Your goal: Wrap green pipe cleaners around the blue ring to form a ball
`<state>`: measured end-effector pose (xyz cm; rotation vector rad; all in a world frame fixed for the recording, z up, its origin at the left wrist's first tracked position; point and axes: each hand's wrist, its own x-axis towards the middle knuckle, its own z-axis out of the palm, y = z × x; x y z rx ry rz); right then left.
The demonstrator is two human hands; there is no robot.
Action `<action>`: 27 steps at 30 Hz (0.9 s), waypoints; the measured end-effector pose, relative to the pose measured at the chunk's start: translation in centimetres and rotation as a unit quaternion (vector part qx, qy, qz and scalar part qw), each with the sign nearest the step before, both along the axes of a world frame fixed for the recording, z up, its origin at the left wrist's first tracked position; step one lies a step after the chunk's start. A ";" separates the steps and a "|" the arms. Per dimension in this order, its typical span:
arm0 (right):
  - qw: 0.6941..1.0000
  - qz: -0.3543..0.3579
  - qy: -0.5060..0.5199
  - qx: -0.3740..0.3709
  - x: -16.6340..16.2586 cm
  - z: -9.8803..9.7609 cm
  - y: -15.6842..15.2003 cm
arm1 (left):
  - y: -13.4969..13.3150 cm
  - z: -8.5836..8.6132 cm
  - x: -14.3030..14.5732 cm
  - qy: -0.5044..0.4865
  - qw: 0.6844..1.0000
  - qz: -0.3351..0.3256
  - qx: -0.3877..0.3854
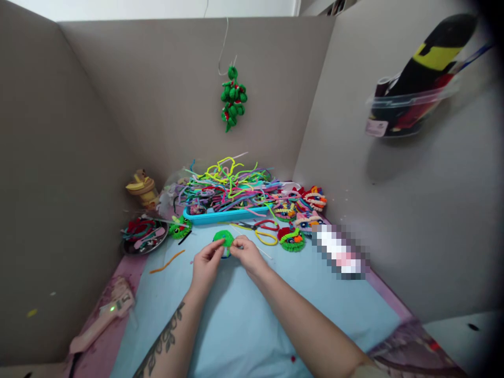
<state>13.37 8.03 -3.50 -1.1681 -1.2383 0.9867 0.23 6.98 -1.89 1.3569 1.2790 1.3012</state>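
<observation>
Between my two hands is a small round green piece, seemingly of fuzzy pipe cleaner, with a dark blue edge showing beneath. My left hand pinches its left side, thumb and fingers bent onto it. From the right, my right hand pinches its edge with thumb and index finger, and a short green end hangs by the fingertips. Just beyond lie scissors with red and yellow handles. A thin white stick lies behind my right hand. An orange pipe cleaner rests to the left.
A blue tray overflows with pipe cleaners. Finished fuzzy figures sit right; a green one sits left beside a metal bowl. A pink glue gun with a lit green light lies front left. Grey partitions enclose the table.
</observation>
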 end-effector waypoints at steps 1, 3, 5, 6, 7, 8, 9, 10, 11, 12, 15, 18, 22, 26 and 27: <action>1.000 0.004 0.004 -0.001 0.1 0.0 0.0 | 0.1 0.0 0.0 -0.008 1.000 0.003 0.000; 1.000 0.002 -0.003 0.007 0.2 0.0 0.1 | 0.2 -0.1 -0.1 -0.024 1.000 0.010 -0.006; 0.999 -0.006 -0.027 0.022 0.2 0.1 0.1 | 0.3 0.0 -0.1 -0.036 0.999 0.019 -0.022; 0.999 -0.011 -0.043 0.030 0.2 0.2 0.1 | 0.3 0.0 -0.1 -0.041 0.998 0.022 -0.029; 0.997 -0.018 -0.063 0.038 0.2 0.3 0.0 | 0.2 0.0 -0.2 -0.046 0.998 0.023 -0.034; 0.995 -0.026 -0.083 0.047 0.2 0.5 -0.1 | 0.2 0.1 -0.1 -0.050 0.998 0.021 -0.036; 0.992 -0.037 -0.103 0.057 0.2 0.7 -0.3 | 0.1 0.1 -0.1 -0.051 0.998 0.018 -0.037; 0.989 -0.050 -0.121 0.067 0.1 0.8 -0.4 | 0.1 0.2 -0.1 -0.051 0.998 0.015 -0.038; 0.986 -0.062 -0.135 0.077 0.1 1.0 -0.6 | 0.0 0.2 0.0 -0.051 0.998 0.013 -0.038; 0.983 -0.073 -0.145 0.087 0.1 1.1 -0.7 | -0.1 0.3 0.1 -0.050 0.998 0.012 -0.038; 0.977 -0.091 -0.159 0.111 0.1 1.3 -1.0 | -0.2 0.5 0.3 -0.041 0.998 0.013 -0.036; 0.974 -0.091 -0.162 0.127 0.1 1.2 -1.2 | -0.4 0.7 0.3 -0.030 0.999 0.020 -0.032; 0.978 -0.088 -0.140 0.130 -0.1 1.3 -1.3 | -0.6 0.8 0.3 -0.012 0.999 0.020 -0.028; 0.987 -0.092 -0.081 0.105 -0.2 1.3 -1.2 | -0.7 0.8 0.5 0.005 1.000 0.028 -0.007; 0.990 -0.091 -0.057 0.093 -0.2 1.2 -1.1 | -0.8 0.8 0.5 0.011 0.999 0.031 0.002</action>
